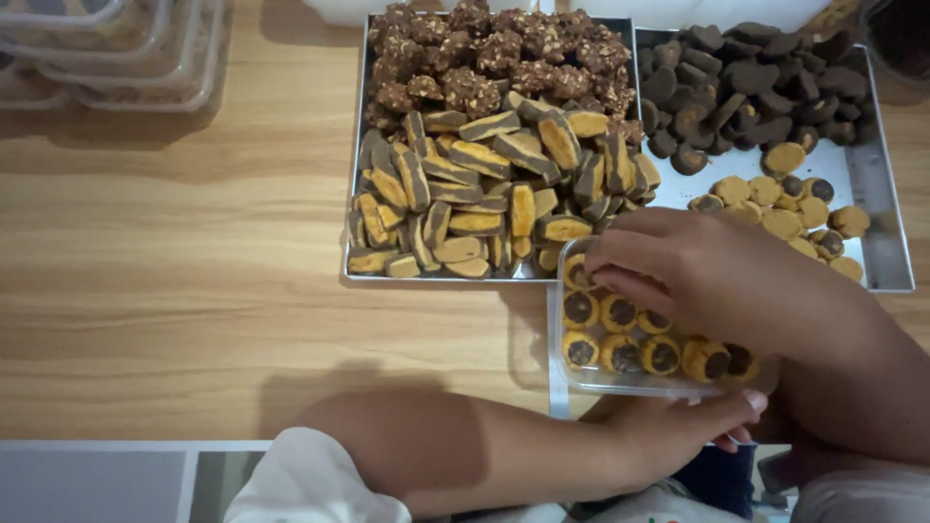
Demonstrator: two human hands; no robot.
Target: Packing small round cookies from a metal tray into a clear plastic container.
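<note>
Head view, looking straight down on a pale wooden worktop (pixel 174 281). Right hand (pixel 678 266) reaches in from the right, palm down, fingers curled loosely together over the far end of a clear plastic box (pixel 581 383); the fingertips dip toward the round cookies (pixel 620 334) inside, but the hand covers what is under it, so whether it pinches a cookie cannot be told. The box sits at the near edge of the worktop, just in front of the two trays, and holds yellow rounds with dark centres, packed in rows touching one another; its right part is hidden by the right wrist and forearm. Left hand (pixel 693 416) comes across from the left under the near side of the box, fingers stretched flat along its lower edge and touching it; only the fingertips and thumb side show, the palm is hidden, so an actual grip is unclear. Left forearm lies along the bottom of the frame, a white sleeve (pixel 300 479) cut off at the edge. Behind the box, a metal tray (pixel 356 194) carries striped brown-and-yellow sliced cookies (pixel 484 203) in a heap, with knobbly chocolate clusters (pixel 494 53) piled at its far end. Beside it on the right, touching, a second tray (pixel 886 261) has dark chocolate pieces (pixel 746 87) at the back and more round cookies in front, partly bare metal between. Top left, stacked empty clear boxes (pixel 126 48), cut off by the frame.
</note>
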